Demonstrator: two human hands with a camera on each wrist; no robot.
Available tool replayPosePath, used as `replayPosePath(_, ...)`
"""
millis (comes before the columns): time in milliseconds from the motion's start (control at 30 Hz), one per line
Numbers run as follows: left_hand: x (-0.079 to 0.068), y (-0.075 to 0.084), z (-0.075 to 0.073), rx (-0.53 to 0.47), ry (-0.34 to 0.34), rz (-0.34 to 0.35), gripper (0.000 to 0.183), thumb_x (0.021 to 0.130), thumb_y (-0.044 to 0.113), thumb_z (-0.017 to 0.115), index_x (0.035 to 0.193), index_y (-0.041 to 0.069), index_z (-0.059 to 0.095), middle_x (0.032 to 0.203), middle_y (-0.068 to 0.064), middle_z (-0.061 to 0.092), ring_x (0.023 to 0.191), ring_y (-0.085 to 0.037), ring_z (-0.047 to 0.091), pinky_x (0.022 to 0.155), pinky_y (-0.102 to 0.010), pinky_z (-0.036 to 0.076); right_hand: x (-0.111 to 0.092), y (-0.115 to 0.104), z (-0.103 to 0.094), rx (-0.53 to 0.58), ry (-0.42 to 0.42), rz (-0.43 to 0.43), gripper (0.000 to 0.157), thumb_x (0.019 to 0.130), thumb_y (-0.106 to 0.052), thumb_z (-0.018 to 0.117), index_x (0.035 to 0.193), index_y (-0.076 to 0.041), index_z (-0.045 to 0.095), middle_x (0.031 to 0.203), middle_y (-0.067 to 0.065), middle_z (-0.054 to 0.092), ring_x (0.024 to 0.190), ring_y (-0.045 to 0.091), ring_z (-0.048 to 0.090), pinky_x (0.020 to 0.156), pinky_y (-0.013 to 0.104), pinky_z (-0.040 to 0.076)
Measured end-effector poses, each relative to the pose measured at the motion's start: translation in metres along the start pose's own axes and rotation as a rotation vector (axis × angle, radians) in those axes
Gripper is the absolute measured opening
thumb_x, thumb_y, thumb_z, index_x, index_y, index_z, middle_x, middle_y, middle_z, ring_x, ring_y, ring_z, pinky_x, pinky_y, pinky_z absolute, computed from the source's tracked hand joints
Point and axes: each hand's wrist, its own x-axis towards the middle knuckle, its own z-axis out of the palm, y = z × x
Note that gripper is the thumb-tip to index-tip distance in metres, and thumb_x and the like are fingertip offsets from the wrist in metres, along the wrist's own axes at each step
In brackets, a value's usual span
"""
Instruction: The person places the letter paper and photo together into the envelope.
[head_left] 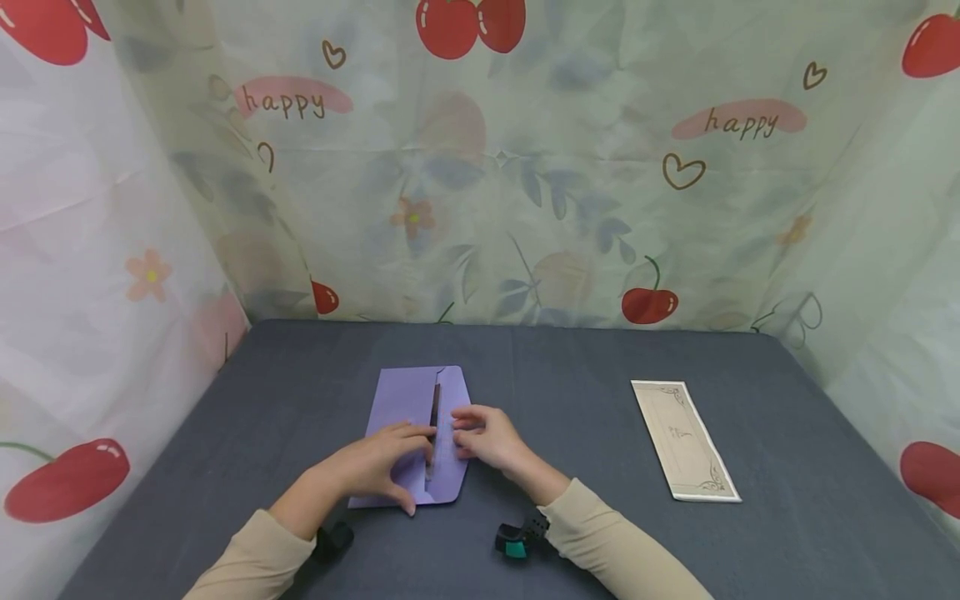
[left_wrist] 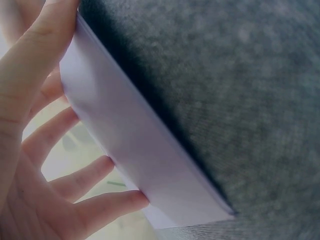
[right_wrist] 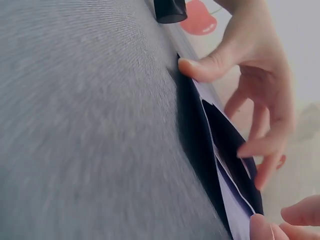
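Note:
A purple envelope (head_left: 405,392) lies on the table with its flap (head_left: 450,479) folded out to the right. Its mouth gapes as a narrow dark slit. My left hand (head_left: 382,458) spreads across the envelope, fingertips at the slit and thumb at the near edge; the left wrist view shows those spread fingers against the pale purple paper (left_wrist: 135,145). Over the flap is my right hand (head_left: 491,437), its loosely bent fingers apart from the thumb. In the right wrist view, the right fingertips (right_wrist: 260,227) are right at the flap's edge, and the slit looks dark inside.
A cream folded paper slip (head_left: 684,442) with ornate dark corners lies to the right on the dark grey table (head_left: 570,367). Printed cloth (head_left: 555,167) with cherries and lettering hangs behind and along both sides. Each wrist wears a black device (head_left: 517,542).

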Motion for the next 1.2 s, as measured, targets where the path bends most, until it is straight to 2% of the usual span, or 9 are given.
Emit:
replayPosePath(167,0.001,0.001,0.000,0.008,0.001,-0.003,0.056,0.061,0.043,0.082,0.103,0.016,0.057,0.137,-0.011,0.051,0.125,-0.035,0.047,0.103,-0.051,0.039,-0.008,-0.001,-0.018,-0.048,0.033,-0.007,0.035,0.086,0.000,0.057,0.121,0.008,0.054,0.107,0.025,0.063,0.084,0.022,0.067,0.067,0.032,0.059)
replayPosePath(533,-0.001,0.000,0.001,-0.009,0.021,0.011,0.057,0.060,0.041,0.082,0.103,0.014,0.057,0.137,-0.014,0.050,0.127,-0.043,0.043,0.106,-0.054,0.034,-0.031,0.002,-0.072,-0.186,0.120,0.054,0.031,0.089,-0.006,0.058,0.118,0.003,0.058,0.107,0.019,0.065,0.087,0.020,0.067,0.069,0.032,0.058)
replayPosePath(700,-0.001,0.000,0.001,-0.021,0.002,-0.018,0.056,0.060,0.041,0.082,0.104,0.015,0.056,0.139,-0.013,0.048,0.130,-0.041,0.041,0.108,-0.054,0.033,-0.042,0.007,-0.103,-0.226,0.147,0.051,0.033,0.091,-0.010,0.057,0.120,0.006,0.056,0.108,0.023,0.064,0.090,0.024,0.067,0.071,0.032,0.058)
replayPosePath(867,-0.001,0.000,0.000,-0.019,0.002,-0.018,0.056,0.061,0.042,0.082,0.103,0.015,0.057,0.139,-0.013,0.048,0.129,-0.042,0.041,0.107,-0.054,0.034,-0.052,0.012,-0.136,-0.254,0.198,0.062,0.037,0.091,-0.011,0.057,0.123,0.008,0.052,0.110,0.026,0.062,0.090,0.023,0.066,0.070,0.030,0.058)
replayPosePath(1200,-0.002,0.000,0.001,-0.021,0.006,-0.017,0.056,0.061,0.042,0.082,0.104,0.015,0.057,0.139,-0.013,0.048,0.128,-0.043,0.042,0.105,-0.055,0.035,-0.075,0.024,-0.206,-0.361,0.380,0.116,0.047,0.093,-0.015,0.054,0.132,0.008,0.043,0.120,0.031,0.054,0.089,0.012,0.064,0.072,0.024,0.057)
